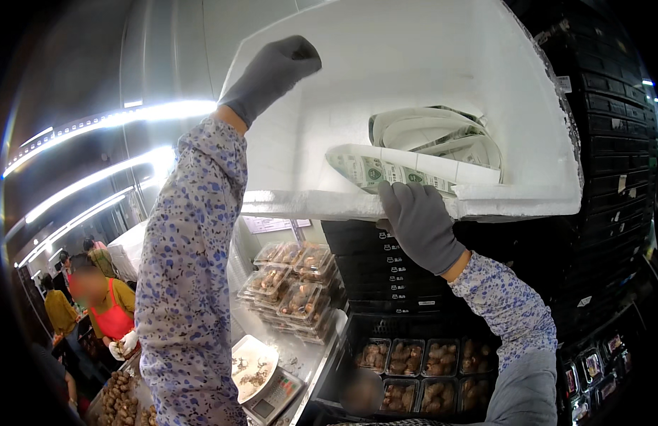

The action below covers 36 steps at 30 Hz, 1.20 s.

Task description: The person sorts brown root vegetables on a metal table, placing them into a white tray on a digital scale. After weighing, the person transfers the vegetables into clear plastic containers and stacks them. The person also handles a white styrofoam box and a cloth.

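A large white foam box (485, 64) is tipped toward me, its inside showing. In it lies a loosely coiled strip of printed white and green labels (414, 160). My right hand (421, 224), in a grey glove, grips the box's near rim, fingers over the edge and thumb below. Its fingertips are close to the lower edge of the label strip. My left hand (275, 74), also gloved in grey, is raised in front of the box's left side. Its fingers are curled closed, and what they hold, if anything, is hidden.
Clear packs of brown produce (297, 284) are stacked on a metal table beside a scale (272, 390) with a white tray. Below the box, a black crate (364, 326) holds more packs. Stacked black crates (613, 135) rise at right. A person in a red apron (116, 312) works at left.
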Available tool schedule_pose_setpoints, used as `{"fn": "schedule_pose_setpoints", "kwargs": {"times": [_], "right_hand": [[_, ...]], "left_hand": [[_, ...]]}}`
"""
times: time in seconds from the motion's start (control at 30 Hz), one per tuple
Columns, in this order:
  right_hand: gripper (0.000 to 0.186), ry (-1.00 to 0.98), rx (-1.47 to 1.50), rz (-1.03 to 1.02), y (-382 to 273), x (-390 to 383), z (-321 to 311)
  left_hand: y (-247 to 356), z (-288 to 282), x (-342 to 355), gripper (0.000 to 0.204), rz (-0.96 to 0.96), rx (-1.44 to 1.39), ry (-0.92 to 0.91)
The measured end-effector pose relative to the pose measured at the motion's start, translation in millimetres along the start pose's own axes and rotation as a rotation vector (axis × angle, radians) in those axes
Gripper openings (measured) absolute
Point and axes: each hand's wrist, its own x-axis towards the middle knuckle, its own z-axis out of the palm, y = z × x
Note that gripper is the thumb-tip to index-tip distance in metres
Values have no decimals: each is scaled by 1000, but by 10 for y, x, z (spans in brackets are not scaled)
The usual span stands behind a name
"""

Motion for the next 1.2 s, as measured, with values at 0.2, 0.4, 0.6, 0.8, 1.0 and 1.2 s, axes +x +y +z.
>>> {"fn": "schedule_pose_setpoints", "kwargs": {"times": [0.2, 0.4, 0.6, 0.8, 1.0, 1.2], "right_hand": [[71, 6, 42, 14, -49, 97, -184], [69, 1, 91, 18, -204, 127, -143], [68, 76, 37, 27, -51, 2, 39], [66, -28, -25, -28, 220, 530, -188], [64, -364, 51, 177, 620, 1530, -140], [64, -377, -176, 371, 1140, 2331, 352]], "left_hand": [[-206, 942, -14, 40, 268, 218, -439], [-146, 1574, 25, 31, 251, 874, -682], [-124, 487, 366, 29, 146, 185, 62], [-242, -1170, -487, 30, 20, 111, 336], [-804, -2119, -2045, 32, -361, 171, 386], [-368, -2987, -3488, 34, -725, 232, 501]]}}
